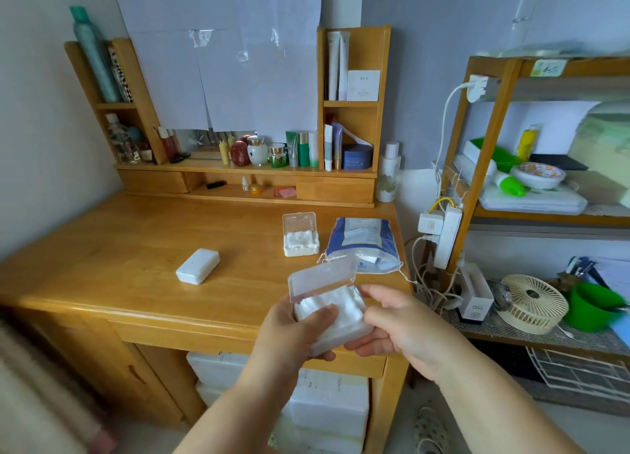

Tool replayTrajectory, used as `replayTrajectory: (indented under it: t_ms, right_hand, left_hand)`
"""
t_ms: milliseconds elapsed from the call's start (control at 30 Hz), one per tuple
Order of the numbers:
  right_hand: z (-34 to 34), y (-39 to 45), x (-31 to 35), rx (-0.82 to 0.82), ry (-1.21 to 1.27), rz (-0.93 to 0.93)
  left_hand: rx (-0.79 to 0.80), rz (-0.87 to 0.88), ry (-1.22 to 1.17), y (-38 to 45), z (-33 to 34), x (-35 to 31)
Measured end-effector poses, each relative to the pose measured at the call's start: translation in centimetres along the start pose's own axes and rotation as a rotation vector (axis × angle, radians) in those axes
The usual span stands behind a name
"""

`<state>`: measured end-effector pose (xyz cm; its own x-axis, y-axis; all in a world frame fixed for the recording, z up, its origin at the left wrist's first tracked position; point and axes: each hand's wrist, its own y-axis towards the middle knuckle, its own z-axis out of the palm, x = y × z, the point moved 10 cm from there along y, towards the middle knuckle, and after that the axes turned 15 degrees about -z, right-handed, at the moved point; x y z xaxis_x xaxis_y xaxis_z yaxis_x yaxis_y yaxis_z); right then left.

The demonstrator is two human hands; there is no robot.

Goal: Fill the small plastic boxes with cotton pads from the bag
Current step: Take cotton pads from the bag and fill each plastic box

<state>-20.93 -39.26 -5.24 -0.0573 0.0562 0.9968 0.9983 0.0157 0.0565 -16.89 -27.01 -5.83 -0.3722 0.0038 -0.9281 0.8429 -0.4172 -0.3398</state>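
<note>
Both hands (293,331) (399,327) clasp the open, pad-filled box (327,303).

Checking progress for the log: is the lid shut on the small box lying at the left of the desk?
Yes, the white box at the left of the desk lies with its lid down flat.

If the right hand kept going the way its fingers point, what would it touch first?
The right hand points left, already touching the open box; just beyond lies the left hand.

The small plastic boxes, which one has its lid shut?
The box lying alone at the desk's left; the box near the bag and the held one stand open.
</note>
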Motion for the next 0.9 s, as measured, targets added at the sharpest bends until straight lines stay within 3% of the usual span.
replayTrajectory:
  t_ms: [133,333,500,733,900]
  right_hand:
    - [0.2,-0.1,0.3,0.001,-0.074,0.031]
    - [0.5,-1.0,0.9,0.018,0.003,0.043]
    - [-1.0,-0.6,1.6,-0.117,-0.446,-0.065]
    - [-1.2,-0.6,0.9,-0.179,-0.062,-0.004]
    - [-1.9,-0.2,2.8,-0.244,-0.571,-0.161]
  left_hand:
    - [-0.008,0.022,0.014,-0.3,-0.1,0.0]
    - [-0.014,0.044,0.057,-0.7,-0.2,-0.5]
    - [-0.065,0.082,0.116,-1.0,0.4,-0.8]
    - [-0.067,0.084,0.091,-1.4,0.0,-1.0]
    - [-0.095,0.128,0.107,-1.9,0.5,-1.5]
